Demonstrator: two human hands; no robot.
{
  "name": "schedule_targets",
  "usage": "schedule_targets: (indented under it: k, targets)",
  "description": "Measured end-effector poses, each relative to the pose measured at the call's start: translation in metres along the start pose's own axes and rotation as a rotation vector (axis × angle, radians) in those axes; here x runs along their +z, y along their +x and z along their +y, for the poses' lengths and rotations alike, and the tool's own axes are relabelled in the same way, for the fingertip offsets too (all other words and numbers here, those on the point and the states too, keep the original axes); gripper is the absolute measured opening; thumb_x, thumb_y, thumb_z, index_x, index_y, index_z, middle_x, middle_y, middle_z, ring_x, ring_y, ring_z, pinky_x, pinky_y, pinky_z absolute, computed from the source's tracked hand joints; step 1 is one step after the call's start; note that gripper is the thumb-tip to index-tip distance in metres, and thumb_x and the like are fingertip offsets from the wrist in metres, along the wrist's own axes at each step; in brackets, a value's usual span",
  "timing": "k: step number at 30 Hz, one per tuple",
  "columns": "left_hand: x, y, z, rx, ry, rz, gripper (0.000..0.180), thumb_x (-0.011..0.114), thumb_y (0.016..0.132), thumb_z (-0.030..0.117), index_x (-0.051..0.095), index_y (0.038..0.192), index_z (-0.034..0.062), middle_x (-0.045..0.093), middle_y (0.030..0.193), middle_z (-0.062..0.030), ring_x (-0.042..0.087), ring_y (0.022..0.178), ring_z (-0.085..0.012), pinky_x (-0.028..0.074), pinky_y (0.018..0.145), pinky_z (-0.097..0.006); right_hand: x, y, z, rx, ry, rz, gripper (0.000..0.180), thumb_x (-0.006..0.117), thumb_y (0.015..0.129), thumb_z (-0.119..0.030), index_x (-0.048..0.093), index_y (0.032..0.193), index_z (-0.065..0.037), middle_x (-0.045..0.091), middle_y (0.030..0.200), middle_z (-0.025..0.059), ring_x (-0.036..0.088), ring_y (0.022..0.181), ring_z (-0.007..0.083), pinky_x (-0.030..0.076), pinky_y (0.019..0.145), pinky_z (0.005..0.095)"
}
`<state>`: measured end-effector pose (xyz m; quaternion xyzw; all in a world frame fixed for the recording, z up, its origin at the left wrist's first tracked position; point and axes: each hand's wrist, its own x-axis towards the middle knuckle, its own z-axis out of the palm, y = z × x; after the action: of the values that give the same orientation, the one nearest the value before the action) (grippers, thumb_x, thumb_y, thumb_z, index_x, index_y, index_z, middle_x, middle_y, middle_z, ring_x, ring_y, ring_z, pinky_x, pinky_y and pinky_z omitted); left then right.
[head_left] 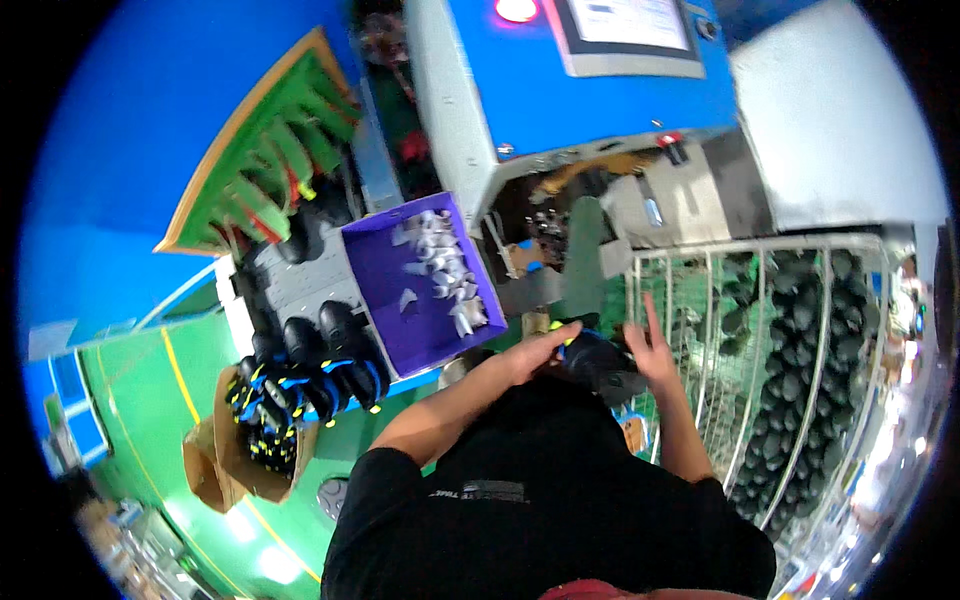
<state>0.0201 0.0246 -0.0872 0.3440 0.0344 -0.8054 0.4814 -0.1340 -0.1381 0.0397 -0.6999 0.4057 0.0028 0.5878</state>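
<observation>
In front of my body, my left hand is closed on a black shoe with blue and yellow trim. Its thumb and fingers pinch the trimmed end. On the shoe's other side is my right hand, fingers stretched out and one pointing upward; whether it touches the shoe I cannot tell. Just beyond the shoe stands a long, grey-green sole-shaped piece at the machine's opening. My arms and black shirt hide part of the area below.
A blue machine with a screen rises ahead. To the left are a purple bin of white pieces, several black-and-blue shoes and a cardboard box. A green rack stands farther back. At right, a white wire cage holds dark rounded pieces.
</observation>
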Motion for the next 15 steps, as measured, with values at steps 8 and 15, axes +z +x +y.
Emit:
schedule_targets:
  k: [8,15]
  targets:
    - [-0.009,-0.068,0.004,0.110,0.108,0.497,0.047,0.070,0.094,0.041,0.066,0.125,0.0061,0.069,0.114,-0.0054,0.065,0.096,-0.0196,0.053,0.084,-0.035,0.090,0.070,-0.024,-0.092,1.132,-0.085,0.074,0.070,0.094,-0.016,0.034,0.158,-0.012,0.060,0.129,0.0159,0.065,0.111,0.0329,0.055,0.100,0.0516]
    - [0.040,-0.116,0.039,0.200,0.692,0.610,0.068,0.070,0.089,0.056,0.064,0.125,-0.0023,0.070,0.108,-0.0112,0.065,0.097,-0.0217,0.053,0.084,-0.037,0.019,0.013,0.090,-0.131,1.807,-1.192,0.075,0.042,0.101,-0.067,0.055,0.107,0.007,0.059,0.073,0.0143,0.052,0.045,0.0129,0.040,0.044,0.0283]
